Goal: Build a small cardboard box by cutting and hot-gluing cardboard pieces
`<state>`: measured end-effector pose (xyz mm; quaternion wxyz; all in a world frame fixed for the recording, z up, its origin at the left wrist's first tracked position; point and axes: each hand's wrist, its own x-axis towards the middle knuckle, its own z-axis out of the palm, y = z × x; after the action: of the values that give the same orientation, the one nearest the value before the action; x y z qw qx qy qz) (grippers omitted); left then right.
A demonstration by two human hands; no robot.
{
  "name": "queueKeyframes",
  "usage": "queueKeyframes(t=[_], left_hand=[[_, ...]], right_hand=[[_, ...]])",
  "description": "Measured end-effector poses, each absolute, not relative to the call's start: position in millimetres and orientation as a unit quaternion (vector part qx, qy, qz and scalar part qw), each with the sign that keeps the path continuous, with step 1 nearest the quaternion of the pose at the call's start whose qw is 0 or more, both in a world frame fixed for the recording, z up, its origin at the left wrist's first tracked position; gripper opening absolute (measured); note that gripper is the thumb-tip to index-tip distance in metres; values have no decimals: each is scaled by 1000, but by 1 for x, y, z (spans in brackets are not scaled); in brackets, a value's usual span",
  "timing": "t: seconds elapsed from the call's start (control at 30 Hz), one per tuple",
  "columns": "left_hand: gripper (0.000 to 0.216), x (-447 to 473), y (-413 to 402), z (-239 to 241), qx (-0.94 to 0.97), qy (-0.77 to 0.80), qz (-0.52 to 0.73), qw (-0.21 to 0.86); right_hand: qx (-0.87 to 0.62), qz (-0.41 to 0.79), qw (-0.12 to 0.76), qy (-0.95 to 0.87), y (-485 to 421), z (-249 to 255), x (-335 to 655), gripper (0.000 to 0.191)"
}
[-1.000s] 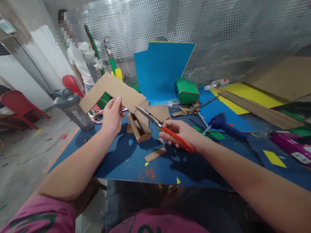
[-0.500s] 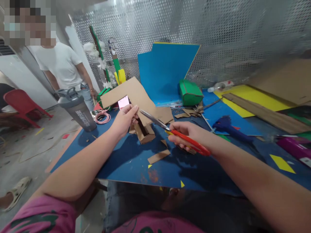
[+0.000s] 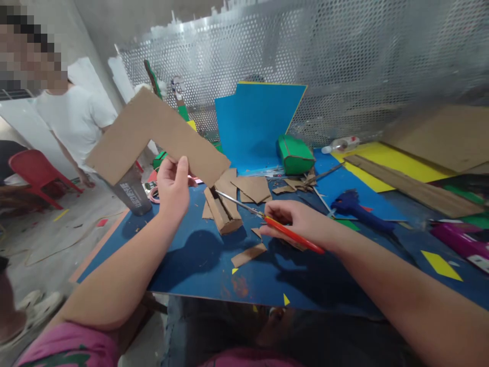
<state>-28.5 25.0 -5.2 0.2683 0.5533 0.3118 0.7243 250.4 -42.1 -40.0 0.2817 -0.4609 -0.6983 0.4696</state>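
Observation:
Raised over the table, my left hand [image 3: 173,186] pinches an L-shaped piece of cardboard [image 3: 160,120] by its inner edge. My right hand [image 3: 294,221] grips orange-handled scissors [image 3: 294,235], whose blades point left towards the cardboard's lower corner; the blades look closed or nearly so. Below the blades lies a small folded cardboard trough [image 3: 223,216]. Cardboard offcuts [image 3: 252,187] are scattered behind it, and a narrow cardboard strip [image 3: 248,254] rests in front. A phone, mostly hidden, is behind my left hand.
A blue glue gun [image 3: 355,209] and a purple tool [image 3: 458,242] are to the right. Behind stand a green box [image 3: 296,154] and blue boards [image 3: 260,127]. A grey shaker bottle [image 3: 133,193] stands at the left edge. Beyond it are a person in white [image 3: 76,120] and a red chair [image 3: 36,171].
My left hand has moved left, lifting and turning the cardboard piece up from the table. The scissors have shifted slightly down, with their blades now apart from my left hand.

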Motion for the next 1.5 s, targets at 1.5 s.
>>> queueKeyframes(t=[1.5], left_hand=[[50, -6, 9, -16, 496, 332, 698, 394]], right_hand=[[-471, 517, 312, -643, -51, -34, 238, 63]])
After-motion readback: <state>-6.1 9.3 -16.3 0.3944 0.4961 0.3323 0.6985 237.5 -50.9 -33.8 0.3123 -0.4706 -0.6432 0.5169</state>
